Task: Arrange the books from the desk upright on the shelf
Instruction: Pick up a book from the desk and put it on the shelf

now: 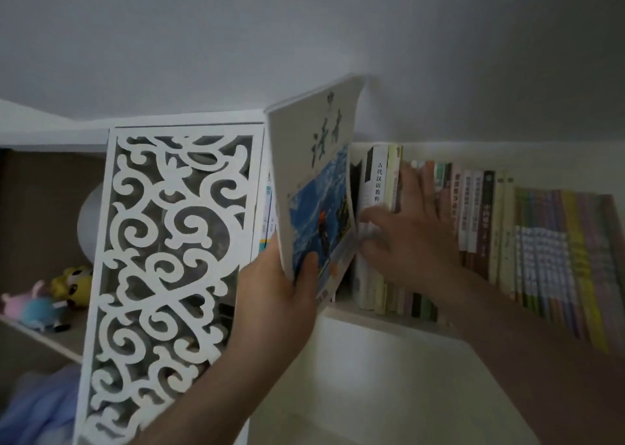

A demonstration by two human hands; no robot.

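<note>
With the left hand (280, 285) pinching the thin pale paperback with the blue photo cover (314, 187) by its lower edge at the white shelf's (378, 316) left end, the right hand's (406, 228) flat, spread fingers should hold the standing row of books (480, 214) rightward while it slides down upright into the gap.

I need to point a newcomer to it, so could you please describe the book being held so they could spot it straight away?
Start at the white carved fretwork panel left of the shelf's row of upright books. Just right of that panel, the left hand grips a thin cream-covered book by its bottom edge. Unlike the shelved spines, its whole front faces you: dark characters above a blue landscape photograph.
</note>
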